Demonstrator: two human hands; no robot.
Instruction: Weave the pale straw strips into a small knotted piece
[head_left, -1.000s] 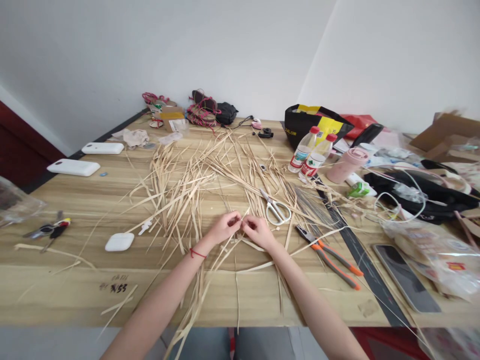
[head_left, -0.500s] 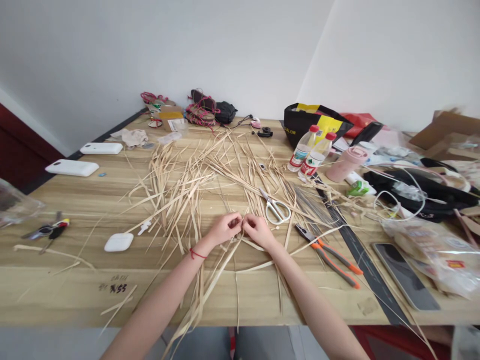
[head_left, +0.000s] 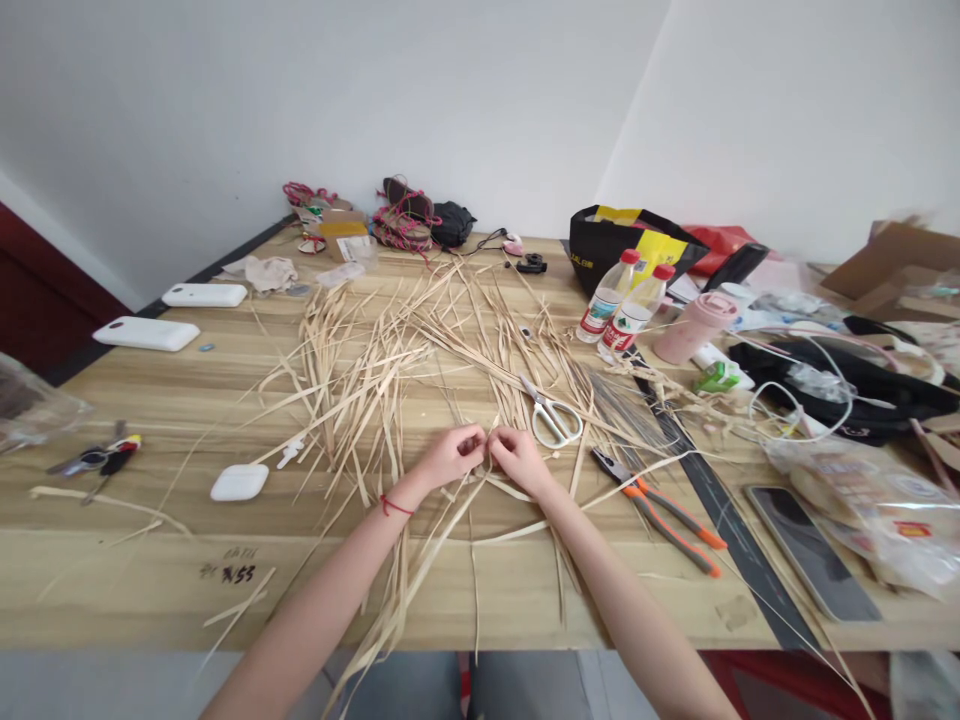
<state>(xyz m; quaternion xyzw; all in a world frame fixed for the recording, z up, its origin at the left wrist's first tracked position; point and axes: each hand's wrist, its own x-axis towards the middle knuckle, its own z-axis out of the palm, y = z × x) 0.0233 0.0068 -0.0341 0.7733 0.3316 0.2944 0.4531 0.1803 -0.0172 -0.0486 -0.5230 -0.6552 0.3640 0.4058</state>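
Observation:
My left hand (head_left: pixel 456 453) and my right hand (head_left: pixel 516 460) meet over the middle of the table, fingertips pinched close together. Between them they grip pale, flat straw strips (head_left: pixel 450 525), whose ends trail below my hands and over the table's front edge. The exact spot under the fingertips is hidden. Many more loose straw strips (head_left: pixel 390 370) spread beyond my hands. White-handled scissors (head_left: pixel 555 420) lie just right of my right hand, blades pointing away. Farther right are pliers with orange and grey handles (head_left: pixel 667 510).
Two red-capped bottles (head_left: pixel 626 310), a pink cup (head_left: pixel 694 328) and a black-and-yellow bag (head_left: pixel 637 245) stand at the back right. A phone (head_left: pixel 810 552) lies on the right. A white earphone case (head_left: pixel 239 482) and two white devices (head_left: pixel 146 334) are on the left.
Hardly anything differs. Both hands stay pinched together at the same place, with only a tiny shift of the fingers; the view moves very slightly.

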